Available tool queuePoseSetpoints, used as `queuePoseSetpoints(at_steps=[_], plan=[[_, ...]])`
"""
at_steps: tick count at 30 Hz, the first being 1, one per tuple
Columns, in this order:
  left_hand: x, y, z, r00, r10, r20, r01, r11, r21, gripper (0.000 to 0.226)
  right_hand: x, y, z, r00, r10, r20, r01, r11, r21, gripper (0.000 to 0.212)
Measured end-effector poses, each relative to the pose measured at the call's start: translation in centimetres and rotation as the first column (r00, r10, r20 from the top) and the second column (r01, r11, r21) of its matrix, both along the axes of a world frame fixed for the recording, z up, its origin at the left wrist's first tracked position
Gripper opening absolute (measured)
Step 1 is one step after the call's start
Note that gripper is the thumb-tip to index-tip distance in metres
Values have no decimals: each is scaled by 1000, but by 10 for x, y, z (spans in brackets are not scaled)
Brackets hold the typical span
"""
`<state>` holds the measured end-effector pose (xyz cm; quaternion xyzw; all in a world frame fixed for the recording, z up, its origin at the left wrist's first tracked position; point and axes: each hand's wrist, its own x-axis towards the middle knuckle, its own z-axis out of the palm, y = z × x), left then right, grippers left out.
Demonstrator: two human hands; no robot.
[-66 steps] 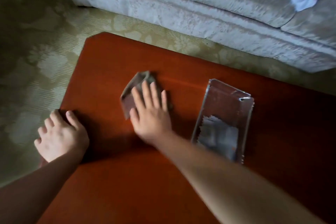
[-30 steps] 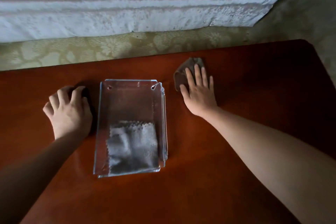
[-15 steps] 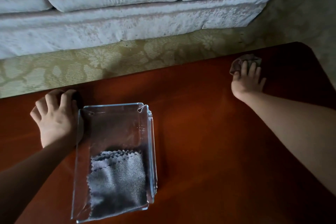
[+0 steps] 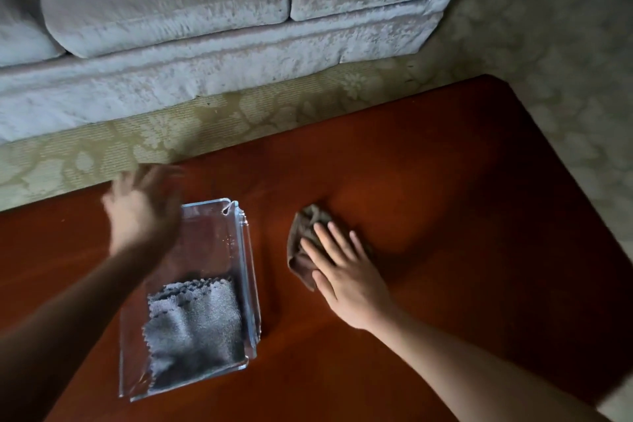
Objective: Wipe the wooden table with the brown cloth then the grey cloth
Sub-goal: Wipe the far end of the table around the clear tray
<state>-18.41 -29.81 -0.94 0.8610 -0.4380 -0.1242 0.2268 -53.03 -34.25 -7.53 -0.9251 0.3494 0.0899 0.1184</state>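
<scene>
Beneath right hand point(image 4: 346, 279), brown cloth point(image 4: 306, 228) (half hidden)

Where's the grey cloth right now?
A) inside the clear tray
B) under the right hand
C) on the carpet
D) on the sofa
A: the grey cloth lies in the near end of the clear tray, while the right hand presses the brown cloth flat on the wooden table.

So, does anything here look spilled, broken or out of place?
Nothing spilled or broken. The clear tray looks slightly askew on the wooden table, with the grey cloth rumpled at its near end. The right hand presses the bunched brown cloth; the left hand is only motion-blurred.
</scene>
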Motion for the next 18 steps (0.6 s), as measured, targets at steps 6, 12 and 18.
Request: queuePoseSetpoints(at_steps=[6, 12, 18], plan=[[-152, -74, -9, 971, -240, 10, 240, 968, -67, 35, -34, -39, -2, 997, 68, 32, -68, 998, 10, 59], [-191, -113, -65, 998, 19, 64, -26, 994, 109, 34, -47, -205, -18, 996, -61, 63, 67, 992, -106, 58], [-212, -149, -82, 951, 222, 217, -241, 968, 68, 29, -127, -388, -16, 854, -520, 1, 516, 847, -126, 63]])
